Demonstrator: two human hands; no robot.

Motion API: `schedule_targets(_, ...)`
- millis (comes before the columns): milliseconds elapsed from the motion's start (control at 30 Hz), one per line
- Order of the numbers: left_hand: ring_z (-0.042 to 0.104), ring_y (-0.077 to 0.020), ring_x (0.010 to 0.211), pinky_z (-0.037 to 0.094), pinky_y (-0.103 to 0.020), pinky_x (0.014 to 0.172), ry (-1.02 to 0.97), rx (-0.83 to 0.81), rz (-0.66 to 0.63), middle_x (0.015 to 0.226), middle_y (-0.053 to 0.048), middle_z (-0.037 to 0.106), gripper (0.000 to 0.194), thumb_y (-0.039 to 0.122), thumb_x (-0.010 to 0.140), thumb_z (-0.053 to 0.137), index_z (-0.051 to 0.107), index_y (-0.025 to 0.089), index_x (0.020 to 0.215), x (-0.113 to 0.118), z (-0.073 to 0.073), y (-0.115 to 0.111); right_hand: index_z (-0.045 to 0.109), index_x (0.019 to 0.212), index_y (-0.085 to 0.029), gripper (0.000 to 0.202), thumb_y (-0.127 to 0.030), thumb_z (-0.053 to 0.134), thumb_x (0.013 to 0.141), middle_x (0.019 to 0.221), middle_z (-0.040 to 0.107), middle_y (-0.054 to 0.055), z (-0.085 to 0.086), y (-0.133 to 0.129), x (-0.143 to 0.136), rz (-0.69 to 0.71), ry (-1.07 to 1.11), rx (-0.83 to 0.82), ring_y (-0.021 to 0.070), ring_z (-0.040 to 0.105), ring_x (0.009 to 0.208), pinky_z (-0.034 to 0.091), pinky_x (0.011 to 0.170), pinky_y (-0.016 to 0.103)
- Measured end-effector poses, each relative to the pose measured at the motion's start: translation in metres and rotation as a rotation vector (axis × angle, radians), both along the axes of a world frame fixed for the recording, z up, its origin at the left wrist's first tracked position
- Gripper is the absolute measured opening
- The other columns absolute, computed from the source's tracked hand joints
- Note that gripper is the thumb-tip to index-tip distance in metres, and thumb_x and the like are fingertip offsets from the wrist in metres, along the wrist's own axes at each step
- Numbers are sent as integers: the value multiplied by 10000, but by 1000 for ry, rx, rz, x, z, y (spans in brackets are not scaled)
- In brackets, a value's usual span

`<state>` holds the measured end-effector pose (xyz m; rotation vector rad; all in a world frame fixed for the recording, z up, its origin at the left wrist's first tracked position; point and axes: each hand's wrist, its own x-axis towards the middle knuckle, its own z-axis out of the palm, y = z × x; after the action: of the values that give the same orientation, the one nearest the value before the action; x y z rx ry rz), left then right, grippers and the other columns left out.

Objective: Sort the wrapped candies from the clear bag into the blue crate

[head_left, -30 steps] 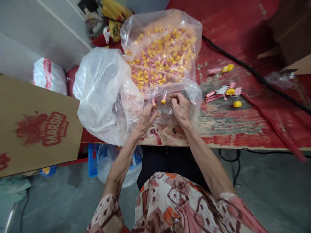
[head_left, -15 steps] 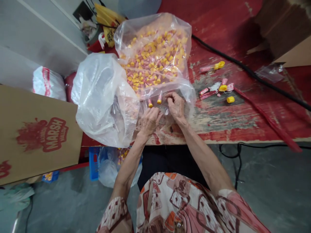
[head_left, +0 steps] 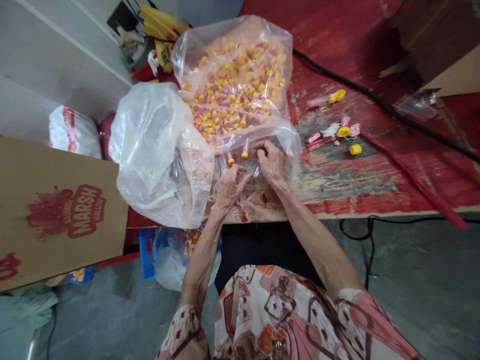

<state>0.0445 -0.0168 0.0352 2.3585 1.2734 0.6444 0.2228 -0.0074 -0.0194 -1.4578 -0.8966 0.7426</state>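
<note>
Bulging over chipped red tabletop (head_left: 423,200), a crumpled translucent bag (head_left: 150,145) flanks the left hand (head_left: 226,188); it and the right hand (head_left: 272,163) have curled fingers, grips unclear.

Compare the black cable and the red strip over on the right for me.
The black cable is dark; the red strip is bright red. The black cable lies farther back on the table, while the red strip's end sticks out past the front edge. Both are long and narrow.
</note>
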Motion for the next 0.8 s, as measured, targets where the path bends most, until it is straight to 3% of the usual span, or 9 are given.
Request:
schedule_targets(200, 703, -202, 896, 550, -340, 881, -68, 45, 63, 1004, -51, 772, 301, 529, 1130, 692, 733, 233, 1096, 2, 10, 0, 742, 1031, -222, 271, -191, 487, 947, 1014, 804, 54, -1, 0, 1, 7, 11, -8, 217, 718, 924, 585, 934, 339)
schedule_targets(300, 709, -215, 932, 553, -352, 903, -71, 35, 116, 1019, -60, 767, 270, 504, 1119, 714, 725, 236, 1097, 7, 2, -3, 744, 1047, -222, 278, -196, 482, 959, 1009, 800, 50, -2, 0, 1, 11, 4, -13, 214, 713, 922, 583, 917, 335)
schedule_targets(400, 707, -202, 899, 555, -333, 873, -68, -68, 93, 971, -38, 743, 267, 500, 1094, 754, 692, 245, 1049, 13, -9, -1, 746, 1047, -217, 286, -194, 478, 949, 1016, 799, 56, -2, 0, 0, 10, 16, -16, 214, 722, 934, 586, 936, 345)
schedule_targets(500, 695, -180, 869, 561, -306, 835, -123, -159, 89, 954, -24, 735, 314, 543, 1100, 729, 676, 244, 1019, 14, -11, 6, 738, 1037, -220, 284, -198, 472, 938, 1016, 797, 56, -1, 0, 0, 5, 32, -10, 216, 725, 953, 591, 945, 344)
schedule_targets(700, 698, -150, 819, 566, -261, 750, -385, -272, 317, 948, -13, 720, 350, 578, 1138, 626, 673, 231, 1138, 7, -11, 6, 721, 1029, -227, 263, -209, 482, 921, 1021, 810, 58, 2, 0, 0, -2, 47, -10, 220, 725, 927, 597, 933, 351)
schedule_targets(800, 721, -160, 880, 585, -267, 774, -360, -283, 311, 1055, -45, 750, 342, 562, 1115, 680, 671, 223, 1155, 8, -15, -1, 725, 1032, -229, 266, -223, 483, 921, 1022, 815, 62, 2, -1, 0, 1, 52, -18, 226, 730, 937, 602, 945, 360)
